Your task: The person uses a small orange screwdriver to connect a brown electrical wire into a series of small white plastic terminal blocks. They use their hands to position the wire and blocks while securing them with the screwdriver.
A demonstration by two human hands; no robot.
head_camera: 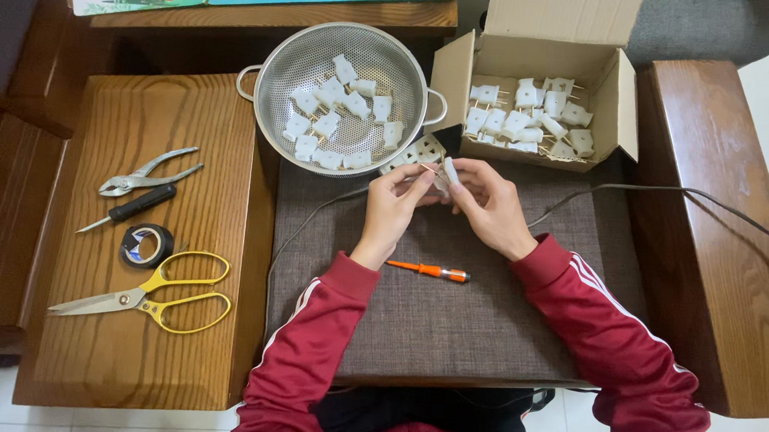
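- The left hand (396, 201) and the right hand (483, 201) meet just above the middle of the grey cushion (449, 320), fingertips turned toward each other.
- Between them is a small white plug (449, 170) with thin wire ends; the right hand has its fingers closed on the plug, while the left hand pinches the wire ends at its 9 o'clock side.
- A thin grey cable (666, 192) runs from the hands toward 3 o'clock, over the wooden armrest (722, 225), and another stretch trails off toward 8 o'clock.
- An orange screwdriver (428, 270) lies on the cushion at 6 o'clock of the hands, near the left wrist but apart from it.
- At 11 o'clock of the hands stands a metal colander (279, 61) holding a heap of white plugs.
- At 1 o'clock is an open cardboard box (622, 123) with more white plugs inside.
- On the wooden counter (123, 351) at 9 o'clock, well apart from the hands, lie pliers (145, 174), a black-handled screwdriver (131, 207), a roll of black tape (147, 246) and yellow-handled scissors (148, 298), one below the other.
- Both sleeves are dark red with white stripes.
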